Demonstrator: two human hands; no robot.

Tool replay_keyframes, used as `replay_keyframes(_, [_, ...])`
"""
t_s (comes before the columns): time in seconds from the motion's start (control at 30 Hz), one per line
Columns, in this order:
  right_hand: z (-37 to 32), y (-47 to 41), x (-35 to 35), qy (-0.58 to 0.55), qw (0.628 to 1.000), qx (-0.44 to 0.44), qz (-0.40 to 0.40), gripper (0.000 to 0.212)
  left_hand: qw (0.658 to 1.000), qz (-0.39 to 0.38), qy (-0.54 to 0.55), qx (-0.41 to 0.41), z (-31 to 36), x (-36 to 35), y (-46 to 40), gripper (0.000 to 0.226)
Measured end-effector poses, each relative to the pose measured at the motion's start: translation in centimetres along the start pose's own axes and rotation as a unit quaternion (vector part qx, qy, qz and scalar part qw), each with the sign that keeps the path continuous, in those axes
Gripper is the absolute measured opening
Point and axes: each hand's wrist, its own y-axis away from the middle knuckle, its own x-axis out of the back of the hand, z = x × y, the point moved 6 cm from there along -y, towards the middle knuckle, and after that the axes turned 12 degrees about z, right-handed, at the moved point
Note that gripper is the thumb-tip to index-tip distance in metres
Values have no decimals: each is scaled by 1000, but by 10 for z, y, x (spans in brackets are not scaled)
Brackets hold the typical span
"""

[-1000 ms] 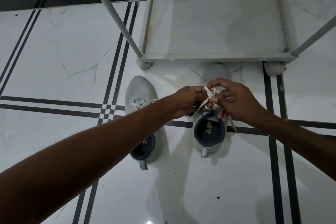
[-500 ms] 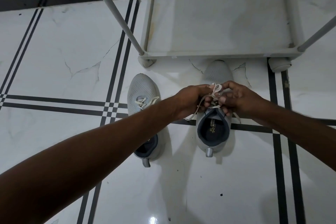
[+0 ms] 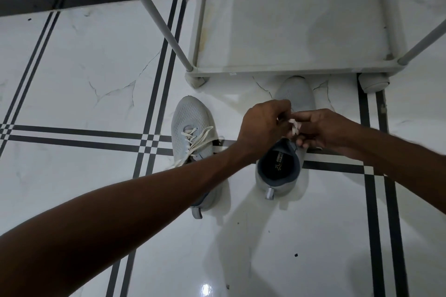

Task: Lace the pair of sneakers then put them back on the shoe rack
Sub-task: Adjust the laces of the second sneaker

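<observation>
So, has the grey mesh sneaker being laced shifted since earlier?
No: the grey mesh sneaker keeps its toe at the white shoe rack's front rail.

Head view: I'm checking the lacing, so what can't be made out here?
- Right shoe: its eyelets and knot sit under both hands, left hand and right hand.
- Left shoe: its heel half is covered by the left forearm.
- Shoe rack: upper shelves cut off by the top edge.
</observation>
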Motion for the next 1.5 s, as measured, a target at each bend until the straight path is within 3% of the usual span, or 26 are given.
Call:
replay_keyframes(0.17, [-1,2,10,74,991,57,98,8,968,-70,151,189,-22,-2,8,17])
replay_keyframes(0.2, [-5,2,17,135,975,107,139,6,952,-91,185,228,-33,2,11,17])
replay_keyframes(0.27, [-13,2,31,312,895,221,228,4,923,-111,229,289,-63,14,21,20])
replay_keyframes(0.33, [-6,7,36,389,846,255,261,8,904,-126,243,329,-82,21,40,25])
replay_keyframes(0.47, [8,3,39,411,850,227,240,13,873,-139,244,398,-89,19,52,26])
replay_keyframes(0.53, [-4,2,47,403,854,222,242,8,846,-159,296,414,-81,18,41,19])
replay_keyframes(0.6, [-17,4,52,352,877,216,246,9,818,-193,359,406,-66,17,30,11])
replay_keyframes(0.67, [-18,4,42,201,945,168,195,15,792,-213,402,408,-51,12,24,10])
replay_keyframes(0.73, [-12,1,24,47,986,80,136,18,773,-227,417,421,-39,3,21,12])
replay_keyframes(0.83, [-2,-4,4,-119,989,-53,71,14,768,-245,414,424,-34,-6,23,20])
replay_keyframes(0.93, [-2,-7,-7,-237,965,-113,11,12,753,-257,417,439,-35,-9,28,26])
replay_keyframes(1.07, [6,-12,-7,-294,944,-149,-10,16,692,-293,464,470,-29,-9,29,34])
replay_keyframes(1.17, [15,-21,-4,-315,932,-176,-24,14,674,-314,475,471,-28,-12,31,31])
replay_keyframes(1.3, [20,-37,2,-269,947,-176,-14,13,641,-319,505,482,-32,-19,44,28])
replay_keyframes(1.5, [22,-47,10,-216,963,-158,31,22,653,-320,498,473,-31,-23,58,30])
